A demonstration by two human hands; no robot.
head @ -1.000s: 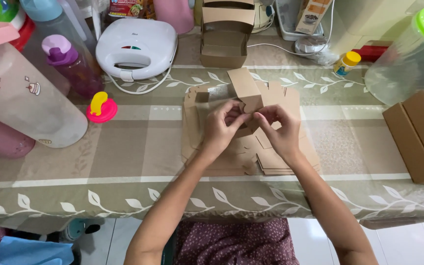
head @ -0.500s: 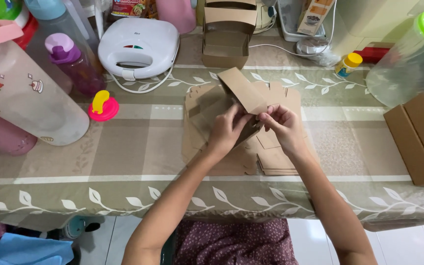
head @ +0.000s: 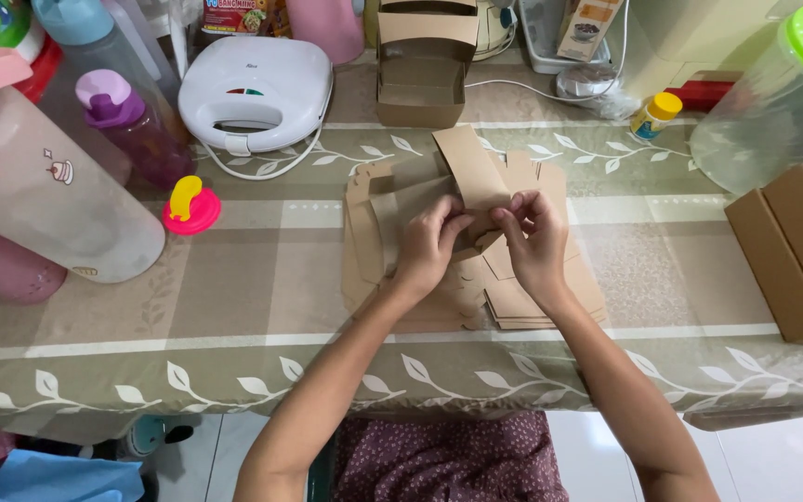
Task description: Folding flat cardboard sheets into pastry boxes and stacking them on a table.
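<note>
My left hand (head: pixel 429 244) and my right hand (head: pixel 533 244) both grip a brown cardboard box blank (head: pixel 469 177) that is partly folded, its long flap standing up and tilting away from me. The fingers of both hands pinch the folds near the middle of the piece. Under the hands lies a stack of flat brown cardboard blanks (head: pixel 541 302) on the table (head: pixel 253 297), which has a beige cloth with a leaf pattern.
A folded brown box (head: pixel 425 65) stands at the back, a white sandwich maker (head: pixel 255 85) to its left. Large plastic jugs (head: pixel 48 195), a purple bottle (head: pixel 127 125) and a pink-yellow lid (head: pixel 190 206) crowd the left. Brown boxes (head: pixel 796 246) and a clear green-lidded container (head: pixel 783 102) sit right.
The long flap of the blank has swung up and back from the earlier flat fold, and both hands have shifted slightly lower on the piece.
</note>
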